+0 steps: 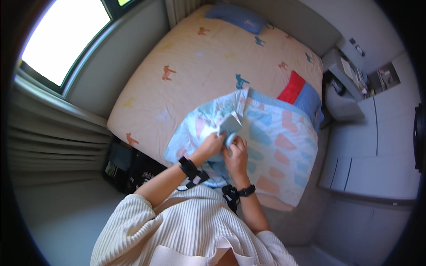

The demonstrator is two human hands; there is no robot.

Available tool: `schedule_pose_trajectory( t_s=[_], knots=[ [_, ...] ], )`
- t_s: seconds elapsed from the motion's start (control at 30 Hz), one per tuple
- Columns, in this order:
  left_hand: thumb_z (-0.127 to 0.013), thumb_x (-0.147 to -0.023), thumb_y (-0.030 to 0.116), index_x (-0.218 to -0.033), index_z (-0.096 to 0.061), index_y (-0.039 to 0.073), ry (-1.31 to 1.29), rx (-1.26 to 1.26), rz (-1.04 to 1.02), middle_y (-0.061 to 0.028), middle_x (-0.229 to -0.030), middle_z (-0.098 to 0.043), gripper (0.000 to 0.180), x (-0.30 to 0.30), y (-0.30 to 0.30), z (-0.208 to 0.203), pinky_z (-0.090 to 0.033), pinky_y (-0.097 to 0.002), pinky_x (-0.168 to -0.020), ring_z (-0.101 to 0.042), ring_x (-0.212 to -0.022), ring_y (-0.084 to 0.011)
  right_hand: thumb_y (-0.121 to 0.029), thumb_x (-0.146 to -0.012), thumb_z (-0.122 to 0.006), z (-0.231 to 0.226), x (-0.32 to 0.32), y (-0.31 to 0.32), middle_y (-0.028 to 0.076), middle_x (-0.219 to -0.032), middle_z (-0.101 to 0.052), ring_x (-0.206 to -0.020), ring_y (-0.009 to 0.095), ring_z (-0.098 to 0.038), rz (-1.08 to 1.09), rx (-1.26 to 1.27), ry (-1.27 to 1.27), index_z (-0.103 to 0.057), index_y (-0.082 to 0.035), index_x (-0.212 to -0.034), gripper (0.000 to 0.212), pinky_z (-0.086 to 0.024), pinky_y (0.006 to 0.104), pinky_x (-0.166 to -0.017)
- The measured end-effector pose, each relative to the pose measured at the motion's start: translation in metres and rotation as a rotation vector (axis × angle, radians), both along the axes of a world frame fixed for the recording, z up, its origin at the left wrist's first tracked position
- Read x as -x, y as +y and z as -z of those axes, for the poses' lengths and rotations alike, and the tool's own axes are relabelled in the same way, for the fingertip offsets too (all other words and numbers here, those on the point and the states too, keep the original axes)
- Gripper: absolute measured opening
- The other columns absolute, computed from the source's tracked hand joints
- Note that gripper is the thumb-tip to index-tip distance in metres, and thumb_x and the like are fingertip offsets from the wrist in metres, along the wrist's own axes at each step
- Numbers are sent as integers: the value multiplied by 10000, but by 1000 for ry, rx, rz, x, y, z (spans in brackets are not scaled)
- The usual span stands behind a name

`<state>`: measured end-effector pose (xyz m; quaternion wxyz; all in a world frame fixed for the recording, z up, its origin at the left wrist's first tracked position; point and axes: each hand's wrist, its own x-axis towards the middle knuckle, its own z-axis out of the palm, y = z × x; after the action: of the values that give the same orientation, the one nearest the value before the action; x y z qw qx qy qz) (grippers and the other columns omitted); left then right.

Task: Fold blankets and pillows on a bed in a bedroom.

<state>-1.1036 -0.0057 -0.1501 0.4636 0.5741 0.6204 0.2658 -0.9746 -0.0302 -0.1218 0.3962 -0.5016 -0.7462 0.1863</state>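
Pale blue-grey object (229, 126) held up in front of the person, seen against the near part of the bed (177, 99), and honestly I can't make out exactly what it is. Flattish, boxy part at the far end with a white corner poking to the upper right; rounded, ring-like part at the near end. So the long axis, as far as I can tell, runs mostly away from the body, far end toward the headboard (306, 24) and tipped a touch right. Left hand (212, 145) has its fingers pinched on the left side; right hand (236, 156) has thumb and fingers curled in narrow on the ringy end. Exact fingertip contact is kinda blurry. Behind it lies a rumpled light blue and white blanket (277, 146) with pastel patches, plus a red-and-blue pillow (304, 99) beside that.
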Motion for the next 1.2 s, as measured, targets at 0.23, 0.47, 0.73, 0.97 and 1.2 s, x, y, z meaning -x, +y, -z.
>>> schedule_pose_trajectory(
  t_s=[0.23,0.47,0.73,0.97,1.2],
  knots=[
    [-417,-928,243,-988,-558,-23,-47,124,-221,-199,-767,-605,307,-1,2,-25,-443,-407,-680,-587,-711,-302,-78,-779,-602,10,-36,4,206,-1038,-534,-922,358,-543,67,33,197,-593,61,-834,150,-459,390,-785],
    [-495,-853,113,-1234,-468,39,-12,-126,74,-174,-1018,-613,389,-22,-24,-59,-434,-348,-866,-584,-977,-235,-109,-827,-555,-14,-22,3,170,-1092,-535,-957,328,-564,23,14,275,-613,53,-900,187,-477,371,-776],
    [-530,-776,25,-1166,-501,20,-157,-248,-69,-158,-1043,-607,391,-4,-36,-16,-438,-341,-866,-575,-984,-256,-56,-840,-504,-7,-24,0,168,-1060,-557,-961,331,-560,-314,175,378,-595,34,-969,182,-450,368,-847],
    [-458,-794,94,-1115,-576,34,36,-8,13,-135,-838,-632,347,-15,-59,-24,-463,-332,-752,-596,-792,-225,-97,-824,-568,40,-56,5,155,-945,-596,-818,263,-605,-149,488,433,-517,-6,-1128,322,-479,332,-718],
    [-412,-799,13,-1151,-459,-28,-144,-179,-62,-165,-879,-586,357,-1,-55,-46,-431,-327,-771,-545,-840,-230,-211,-818,-631,85,-67,18,166,-873,-634,-829,312,-623,-215,625,218,-552,-68,-1063,294,-478,374,-706]
  ],
)
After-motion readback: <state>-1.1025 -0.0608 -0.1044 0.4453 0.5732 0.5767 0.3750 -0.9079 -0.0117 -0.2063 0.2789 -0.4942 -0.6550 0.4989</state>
